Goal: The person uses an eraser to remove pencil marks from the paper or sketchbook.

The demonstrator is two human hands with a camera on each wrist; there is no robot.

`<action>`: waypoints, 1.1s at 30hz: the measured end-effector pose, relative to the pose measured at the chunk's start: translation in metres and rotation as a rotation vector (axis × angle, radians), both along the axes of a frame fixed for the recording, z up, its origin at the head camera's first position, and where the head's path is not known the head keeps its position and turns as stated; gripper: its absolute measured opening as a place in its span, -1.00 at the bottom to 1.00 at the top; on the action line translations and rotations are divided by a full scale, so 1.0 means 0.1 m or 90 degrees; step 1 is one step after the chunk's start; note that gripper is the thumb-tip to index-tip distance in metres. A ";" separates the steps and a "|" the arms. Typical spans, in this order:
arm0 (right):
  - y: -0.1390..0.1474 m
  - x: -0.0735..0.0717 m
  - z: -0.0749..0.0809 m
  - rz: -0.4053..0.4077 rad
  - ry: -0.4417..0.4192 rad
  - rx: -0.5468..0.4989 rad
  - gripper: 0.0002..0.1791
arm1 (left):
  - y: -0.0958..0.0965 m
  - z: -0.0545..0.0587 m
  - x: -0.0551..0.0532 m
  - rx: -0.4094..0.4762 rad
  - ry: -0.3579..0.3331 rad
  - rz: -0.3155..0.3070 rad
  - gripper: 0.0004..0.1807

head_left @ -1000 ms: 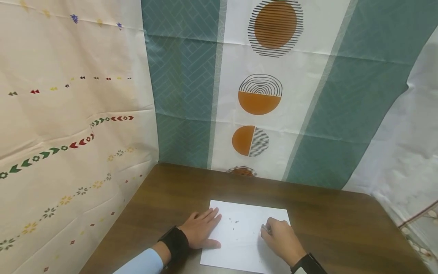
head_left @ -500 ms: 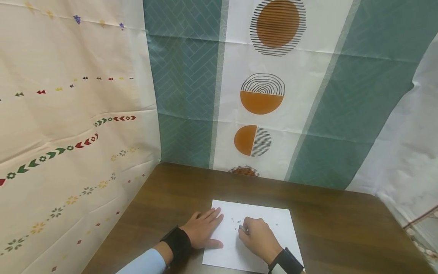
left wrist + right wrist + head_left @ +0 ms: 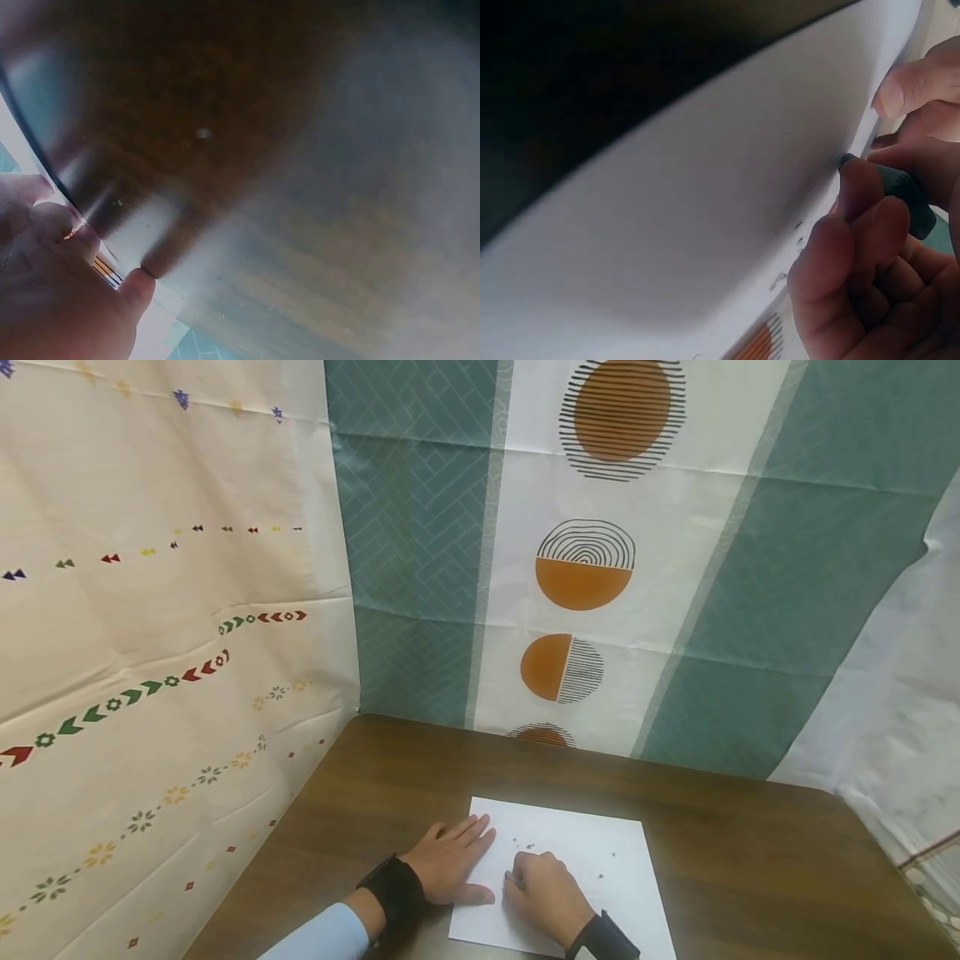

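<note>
A white sheet of paper (image 3: 585,835) lies on the brown table. My left hand (image 3: 452,865) rests flat on its left edge, fingers straight and spread, thumb apart. In the left wrist view, that hand (image 3: 67,292) shows at the lower left. Over the middle of the sheet, my right hand (image 3: 551,897) pinches a small dark grey block, which looks like an eraser (image 3: 513,878), between thumb and curled fingers. The right wrist view shows the dark eraser (image 3: 911,201) with one corner against the paper, partly covered by fingers. Small dark crumbs (image 3: 529,846) lie scattered on the sheet.
Bare wooden table (image 3: 735,860) surrounds the sheet. Behind it hangs a green and white cloth (image 3: 420,568) with orange circles. A cream patterned cloth (image 3: 150,635) hangs along the left side, and white fabric (image 3: 892,693) along the right.
My right hand has moved left with the eraser, from the sheet's right side towards my left hand. Crumbs now show on the sheet's right part. My left hand stays in place on the paper.
</note>
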State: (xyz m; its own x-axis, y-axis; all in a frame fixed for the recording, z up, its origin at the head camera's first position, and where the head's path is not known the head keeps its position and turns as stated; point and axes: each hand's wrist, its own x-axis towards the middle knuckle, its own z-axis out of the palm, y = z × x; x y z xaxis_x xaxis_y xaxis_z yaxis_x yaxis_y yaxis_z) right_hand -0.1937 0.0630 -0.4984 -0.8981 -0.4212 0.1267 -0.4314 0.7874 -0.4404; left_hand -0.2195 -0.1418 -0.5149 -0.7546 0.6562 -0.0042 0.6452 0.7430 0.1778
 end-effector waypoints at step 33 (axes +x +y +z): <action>0.71 -0.09 -0.07 -0.167 -0.030 0.073 -0.85 | 0.01 0.01 0.00 -0.021 -0.017 0.013 -0.04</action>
